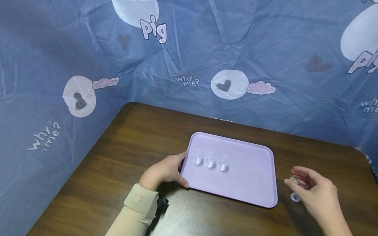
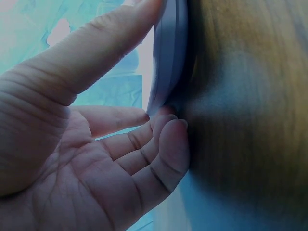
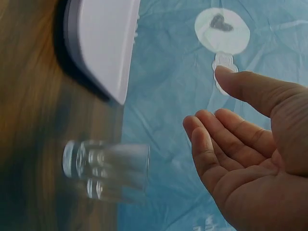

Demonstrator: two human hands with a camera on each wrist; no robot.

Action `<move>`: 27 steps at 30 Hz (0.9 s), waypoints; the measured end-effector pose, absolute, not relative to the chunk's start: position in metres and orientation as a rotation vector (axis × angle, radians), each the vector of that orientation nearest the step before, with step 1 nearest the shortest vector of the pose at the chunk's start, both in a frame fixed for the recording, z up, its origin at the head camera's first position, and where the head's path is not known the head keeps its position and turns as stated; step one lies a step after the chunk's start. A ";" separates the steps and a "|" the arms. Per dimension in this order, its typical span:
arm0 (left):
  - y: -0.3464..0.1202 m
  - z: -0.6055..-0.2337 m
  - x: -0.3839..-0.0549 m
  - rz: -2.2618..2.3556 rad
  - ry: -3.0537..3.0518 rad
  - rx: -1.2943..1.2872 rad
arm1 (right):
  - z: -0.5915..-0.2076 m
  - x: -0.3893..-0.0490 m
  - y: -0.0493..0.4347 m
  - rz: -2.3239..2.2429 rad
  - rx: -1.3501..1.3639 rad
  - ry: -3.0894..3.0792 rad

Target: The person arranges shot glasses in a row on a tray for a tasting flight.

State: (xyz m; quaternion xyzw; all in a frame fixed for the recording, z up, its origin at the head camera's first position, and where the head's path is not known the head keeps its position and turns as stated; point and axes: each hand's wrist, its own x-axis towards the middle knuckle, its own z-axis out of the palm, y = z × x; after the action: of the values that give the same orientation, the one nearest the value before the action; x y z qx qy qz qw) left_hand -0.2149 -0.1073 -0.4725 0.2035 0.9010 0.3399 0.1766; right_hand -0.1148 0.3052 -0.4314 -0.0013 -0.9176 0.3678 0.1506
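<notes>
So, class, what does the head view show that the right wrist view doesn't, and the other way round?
Only head: the left hand at the edge of the tray, and three glasses standing on it.

Only right wrist: the palm of the right hand.

Both: the tray, the right hand, the glasses off the tray, the table and the backdrop.

In the head view, the right hand [image 1: 318, 195] hides part of the glasses [image 1: 295, 197] beside the tray [image 1: 248, 173], and we cannot tell if the three small cups [image 1: 210, 162] hold anything. From the right wrist, we see those glasses blurred and overlapping. From the left, we lose the left hand's [image 2: 91, 168] thumb tip past the top edge.
</notes>
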 end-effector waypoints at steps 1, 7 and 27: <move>-0.107 -0.473 -0.215 0.963 2.550 0.575 | -0.431 -0.113 0.308 1.059 -0.011 -2.630; -0.109 -0.474 -0.214 0.977 2.544 0.594 | -0.433 -0.107 0.323 1.042 -0.045 -2.603; -0.108 -0.473 -0.215 0.994 2.530 0.597 | -0.449 -0.094 0.348 0.885 -0.131 -2.669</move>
State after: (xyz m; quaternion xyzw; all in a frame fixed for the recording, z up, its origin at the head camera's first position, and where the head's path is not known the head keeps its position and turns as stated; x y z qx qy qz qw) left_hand -0.2151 -0.1084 -0.4729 0.2110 0.8945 0.3516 0.1784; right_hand -0.0942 0.3480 -0.4489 -0.0457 -0.9356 0.3101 0.1625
